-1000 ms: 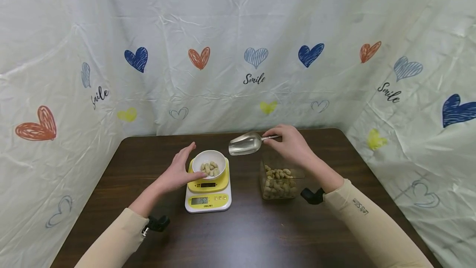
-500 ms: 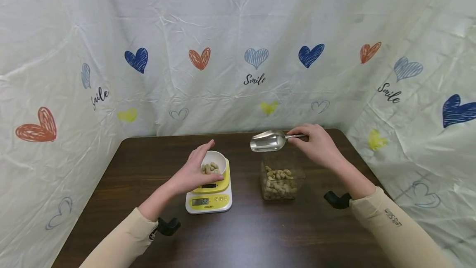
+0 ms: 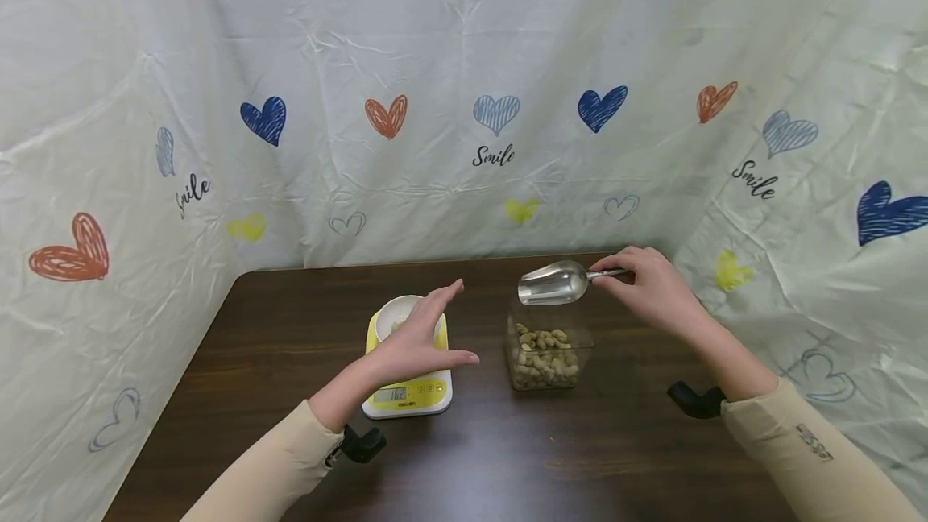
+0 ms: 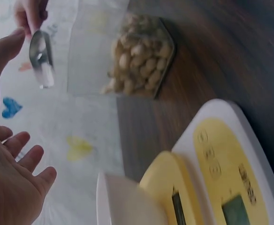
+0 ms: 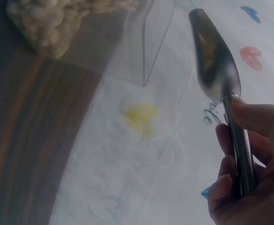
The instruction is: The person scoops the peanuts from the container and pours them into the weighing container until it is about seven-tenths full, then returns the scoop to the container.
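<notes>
My right hand (image 3: 656, 292) grips the handle of a metal scoop (image 3: 557, 283), held above the back of a clear square container (image 3: 516, 377). Peanuts (image 3: 545, 357) fill the lower part of that container. The scoop looks free of peanuts in the head view. My left hand (image 3: 413, 351) is in the air with fingers and thumb spread, holding nothing. It hovers in front of a white bowl (image 3: 391, 312) and hides much of it. Under the bowl stands a yellow and white kitchen scale (image 3: 428, 404), its display reading about 162, decimal point unclear.
The dark wooden table (image 3: 478, 466) carries the scale on the left and the peanut container right of it. A white sheet (image 3: 449, 47) printed with hearts hangs behind and at both sides. Black wrist mounts (image 3: 362, 445) sit at both cuffs.
My right hand has carried the scoop rightwards from beside the bowl to over the peanut container. My left hand has moved right, away from the bowl's rim and across in front of it.
</notes>
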Demonstrator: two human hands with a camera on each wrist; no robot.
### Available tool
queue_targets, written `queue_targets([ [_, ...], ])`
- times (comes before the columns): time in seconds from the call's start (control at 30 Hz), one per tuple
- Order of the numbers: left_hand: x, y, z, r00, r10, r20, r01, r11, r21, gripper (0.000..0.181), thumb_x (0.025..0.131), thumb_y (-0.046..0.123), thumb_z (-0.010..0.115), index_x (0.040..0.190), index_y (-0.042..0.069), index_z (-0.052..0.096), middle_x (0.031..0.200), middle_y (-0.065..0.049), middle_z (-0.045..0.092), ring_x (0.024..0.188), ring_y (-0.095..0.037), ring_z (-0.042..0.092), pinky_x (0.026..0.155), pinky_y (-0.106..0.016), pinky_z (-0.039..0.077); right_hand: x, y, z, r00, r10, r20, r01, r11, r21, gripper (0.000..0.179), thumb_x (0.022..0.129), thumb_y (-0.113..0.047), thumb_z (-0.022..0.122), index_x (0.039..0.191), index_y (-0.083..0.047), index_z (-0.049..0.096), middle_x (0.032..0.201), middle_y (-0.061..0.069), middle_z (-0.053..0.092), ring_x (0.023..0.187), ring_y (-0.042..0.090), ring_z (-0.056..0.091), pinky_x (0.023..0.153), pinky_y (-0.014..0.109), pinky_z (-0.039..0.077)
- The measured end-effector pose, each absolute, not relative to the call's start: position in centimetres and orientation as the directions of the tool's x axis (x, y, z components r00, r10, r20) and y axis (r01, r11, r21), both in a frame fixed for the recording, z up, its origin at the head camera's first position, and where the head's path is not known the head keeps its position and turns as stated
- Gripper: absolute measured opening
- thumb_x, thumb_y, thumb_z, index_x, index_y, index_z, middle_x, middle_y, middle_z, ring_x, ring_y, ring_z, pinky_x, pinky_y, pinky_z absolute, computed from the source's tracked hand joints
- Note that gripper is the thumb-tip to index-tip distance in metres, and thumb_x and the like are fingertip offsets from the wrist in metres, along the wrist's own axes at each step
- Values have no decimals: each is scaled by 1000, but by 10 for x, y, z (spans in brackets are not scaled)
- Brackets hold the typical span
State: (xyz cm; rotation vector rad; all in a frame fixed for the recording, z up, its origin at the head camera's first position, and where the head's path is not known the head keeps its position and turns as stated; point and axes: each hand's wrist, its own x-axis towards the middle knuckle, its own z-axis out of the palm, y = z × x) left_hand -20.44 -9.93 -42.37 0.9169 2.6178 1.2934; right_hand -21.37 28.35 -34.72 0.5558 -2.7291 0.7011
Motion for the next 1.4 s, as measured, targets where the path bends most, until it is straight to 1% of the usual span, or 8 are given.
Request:
queue_targets([
  [0.23,-205,-74,-429,-795,586,155,485,462,743,111,81,64,79,165,33,14,165,11,25,152,-15,19,117,-50,28,-211,290,-349,-901,-307,307,-411,831,-374,17,97,-22,74,111,-14,79,103,3,70,100,30,56,85,50,41],
  [0.4,-210,-57,-436,-797,590,129,475,479,738,112,80,64,80,165,32,15,165,9,24,152,-18,19,116,-50,29,-211,292,-353,-898,-329,292,-419,841,-342,16,96,-21,75,110,-15,79,105,4,70,104,32,57,88,53,42],
  [0.53,-212,-46,-443,-802,587,106,452,481,751,113,80,63,80,165,27,16,165,6,25,152,-20,19,117,-50,29,-212,292,-356,-894,-349,280,-428,849,-310,16,95,-19,76,110,-14,79,106,5,71,105,34,57,89,53,44],
  [0.67,-214,-36,-449,-804,589,75,427,486,763,113,81,62,80,166,25,15,166,1,23,153,-24,18,117,-51,29,-214,290,-360,-898,-357,258,-424,860,-284,15,94,-19,76,109,-15,80,104,4,71,104,34,56,86,51,45],
  [0.8,-217,-30,-456,-807,589,38,392,486,781,114,82,62,79,166,30,10,168,-2,18,154,-26,16,116,-54,30,-215,288,-363,-897,-369,243,-425,870,-250,15,94,-19,77,108,-16,80,102,2,70,101,32,56,82,49,45],
  [0.93,-222,-25,-462,-810,586,25,369,477,798,116,80,62,80,165,33,7,169,-1,14,154,-22,16,116,-53,30,-215,286,-364,-895,-381,233,-431,874,-225,15,93,-19,78,107,-16,80,102,2,70,99,30,56,78,46,46],
  [1.2,-229,-17,-469,-808,589,23,356,456,816,118,79,62,81,166,31,7,169,1,15,153,-18,19,116,-50,31,-217,277,-368,-868,-440,231,-479,864,-157,12,90,-18,81,102,-17,80,99,-1,69,94,28,56,77,43,46],
  [1.4,-231,-13,-469,-809,587,25,359,460,812,119,79,61,82,166,29,8,167,3,21,152,-17,21,116,-49,31,-218,271,-369,-847,-480,230,-508,857,-82,14,87,-17,84,100,-16,80,97,-1,68,90,25,55,73,41,47],
])
